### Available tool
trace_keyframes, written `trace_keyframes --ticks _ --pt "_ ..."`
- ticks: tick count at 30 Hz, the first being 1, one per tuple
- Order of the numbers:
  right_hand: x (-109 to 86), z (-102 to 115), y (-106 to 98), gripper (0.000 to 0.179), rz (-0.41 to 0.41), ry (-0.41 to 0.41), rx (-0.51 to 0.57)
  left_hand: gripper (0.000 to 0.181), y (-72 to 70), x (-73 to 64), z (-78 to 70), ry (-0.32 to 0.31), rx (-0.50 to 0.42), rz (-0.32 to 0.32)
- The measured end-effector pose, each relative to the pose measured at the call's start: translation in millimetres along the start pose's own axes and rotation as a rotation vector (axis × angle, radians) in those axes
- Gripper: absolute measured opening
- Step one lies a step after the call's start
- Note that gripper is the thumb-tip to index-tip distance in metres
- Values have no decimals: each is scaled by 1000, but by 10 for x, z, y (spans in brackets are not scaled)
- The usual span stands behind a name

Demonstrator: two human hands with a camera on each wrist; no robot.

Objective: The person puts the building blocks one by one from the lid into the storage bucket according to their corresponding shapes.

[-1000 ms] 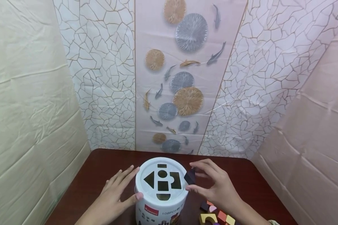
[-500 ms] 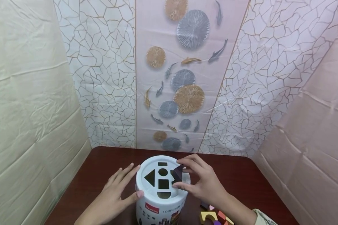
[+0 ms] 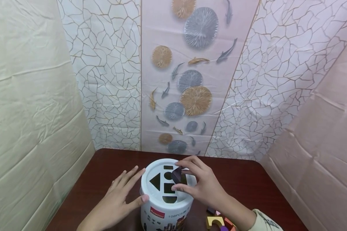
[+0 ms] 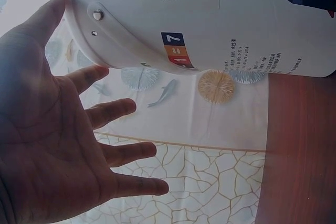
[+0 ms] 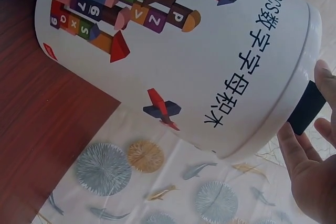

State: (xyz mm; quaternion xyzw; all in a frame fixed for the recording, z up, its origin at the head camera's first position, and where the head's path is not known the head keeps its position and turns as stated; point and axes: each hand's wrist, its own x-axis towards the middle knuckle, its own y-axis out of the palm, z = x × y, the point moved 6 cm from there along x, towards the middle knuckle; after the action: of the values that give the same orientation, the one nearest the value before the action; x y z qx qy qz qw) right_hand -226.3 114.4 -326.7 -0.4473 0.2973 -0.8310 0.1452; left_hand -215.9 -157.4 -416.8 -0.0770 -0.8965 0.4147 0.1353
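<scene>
A white bucket (image 3: pixel 154 202) with shaped holes in its lid stands upright on the table. Above the lid, my right hand (image 3: pixel 203 181) pinches a dark triangular block (image 3: pixel 176 175) between thumb and fingers. In the right wrist view the same dark block (image 5: pixel 307 108) shows by the lid's rim, with the right hand (image 5: pixel 315 177) around it. My left hand (image 3: pixel 118 195) touches the left side of the lid's rim with thumb and index finger, its fingers spread. The left wrist view shows the left palm (image 4: pixel 52 129) beside the bucket and its handle (image 4: pixel 131 43).
Several coloured blocks, among them a yellow arch (image 3: pixel 215 221), lie on the table right of the bucket, partly under the right forearm. The dark red table (image 3: pixel 104 163) ends at a patterned cloth (image 3: pixel 112 80) behind, with plain cloth walls on both sides.
My right hand has moved left with the dark triangular block, from beside the bucket's right rim to over the lid's holes. The left hand has stayed at the rim.
</scene>
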Motion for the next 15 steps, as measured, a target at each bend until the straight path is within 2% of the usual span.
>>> trace_keyframes --ticks 7,15 --pt "42 -13 24 66 4 48 -120 81 -9 7 -1 -3 8 -2" --pt "86 3 129 68 0 18 -126 81 -11 -7 -10 11 2 -5"
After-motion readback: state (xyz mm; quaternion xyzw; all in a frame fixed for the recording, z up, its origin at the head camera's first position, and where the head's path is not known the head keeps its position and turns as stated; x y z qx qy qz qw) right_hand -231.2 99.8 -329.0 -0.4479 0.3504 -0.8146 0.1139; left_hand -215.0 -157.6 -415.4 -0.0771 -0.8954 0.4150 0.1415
